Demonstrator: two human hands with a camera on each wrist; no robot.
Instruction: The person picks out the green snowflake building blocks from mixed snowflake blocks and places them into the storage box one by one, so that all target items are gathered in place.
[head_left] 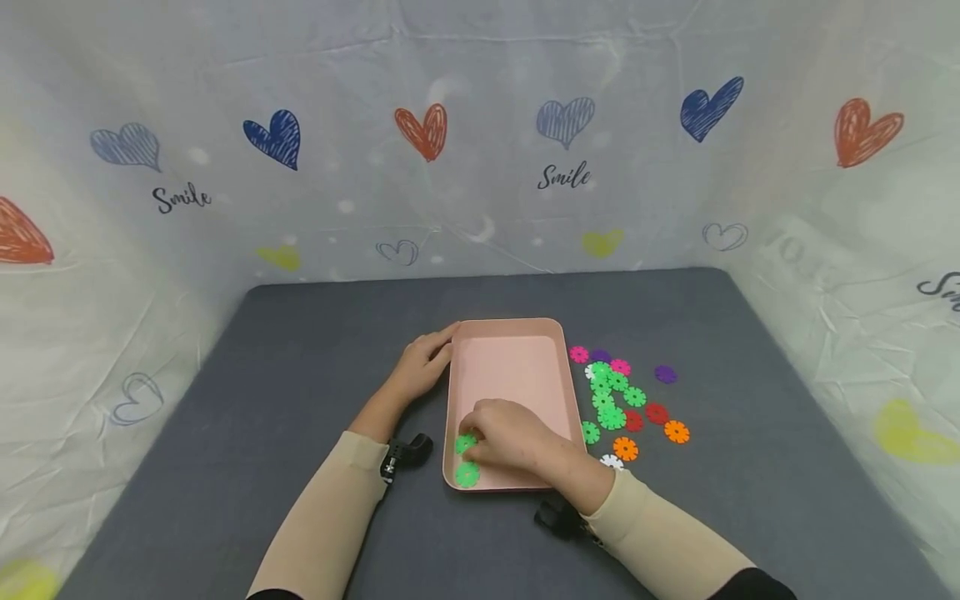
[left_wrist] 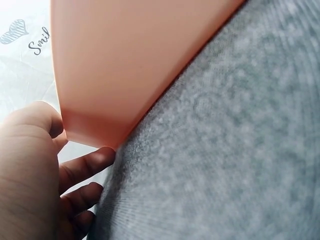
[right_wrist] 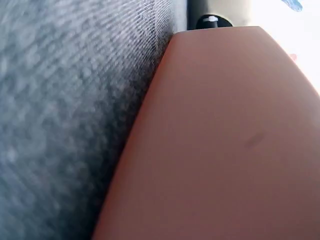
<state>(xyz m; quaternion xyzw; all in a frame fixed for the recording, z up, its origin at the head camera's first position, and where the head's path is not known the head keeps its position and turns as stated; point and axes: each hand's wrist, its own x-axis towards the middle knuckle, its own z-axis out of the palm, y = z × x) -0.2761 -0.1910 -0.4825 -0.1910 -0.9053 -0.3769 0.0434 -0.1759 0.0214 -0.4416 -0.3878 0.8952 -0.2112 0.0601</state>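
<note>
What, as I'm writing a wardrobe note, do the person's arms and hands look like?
The left hand and right hand are bare, without gloves. The sleeves are plain beige, with black fabric farther up. Each wrist wears a black device.

Setting: indoor tabletop workplace, screened off; whether home or lab cannot be told | Enclosure: creased, translucent white plastic-like sheeting [head_left: 495, 62] at back and both sides | Print: blue, orange-red and yellow sketched hearts [head_left: 423, 133], black cursive "Smile" lettering [head_left: 564, 176] | Surface: broad, dark grey, cloth-covered table [head_left: 352, 333] | Equipment: compact black wrist-worn cameras [head_left: 412, 452]
</note>
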